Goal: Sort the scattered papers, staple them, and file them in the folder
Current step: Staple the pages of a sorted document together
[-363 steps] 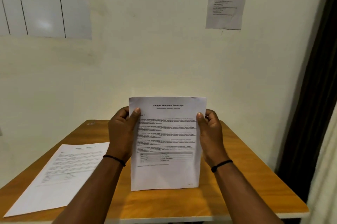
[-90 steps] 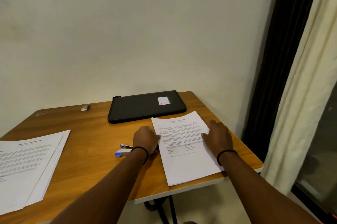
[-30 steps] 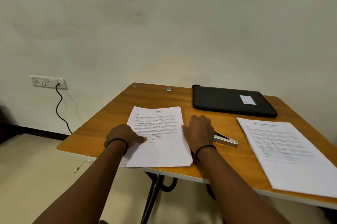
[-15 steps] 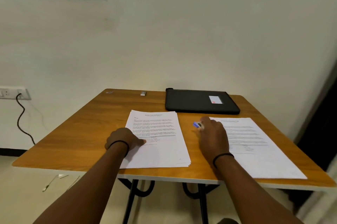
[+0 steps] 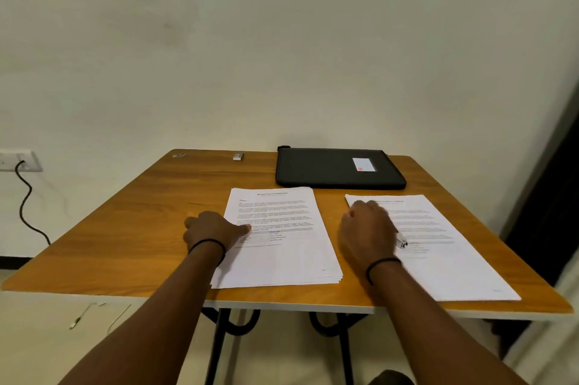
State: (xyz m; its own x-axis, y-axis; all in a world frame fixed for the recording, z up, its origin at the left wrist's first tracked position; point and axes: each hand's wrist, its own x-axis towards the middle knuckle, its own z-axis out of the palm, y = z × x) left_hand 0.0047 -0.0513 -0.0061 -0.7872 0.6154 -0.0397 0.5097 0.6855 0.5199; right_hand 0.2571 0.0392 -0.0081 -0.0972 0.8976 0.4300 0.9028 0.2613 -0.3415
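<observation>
Papers lie in two stacks on the tabletop (image 5: 150, 221), left stack (image 5: 279, 237) pinned by the left hand (image 5: 213, 229); the right hand (image 5: 368, 231) grips the stapler (image 5: 401, 242) over the right stack (image 5: 438, 246). Sheets look light, floppy, slippery; best pinched at a corner.

The wooden desk (image 5: 125, 243) lies bare along its left edge and near left corner. At the far edge a small silver object (image 5: 238, 156) sits well apart from the black zipped folder (image 5: 340, 172) towards the far right corner. A bare strip runs between the left white paper stack (image 5: 282, 246) and the right white paper stack (image 5: 438, 253), occupied by the right hand (image 5: 368, 232).
</observation>
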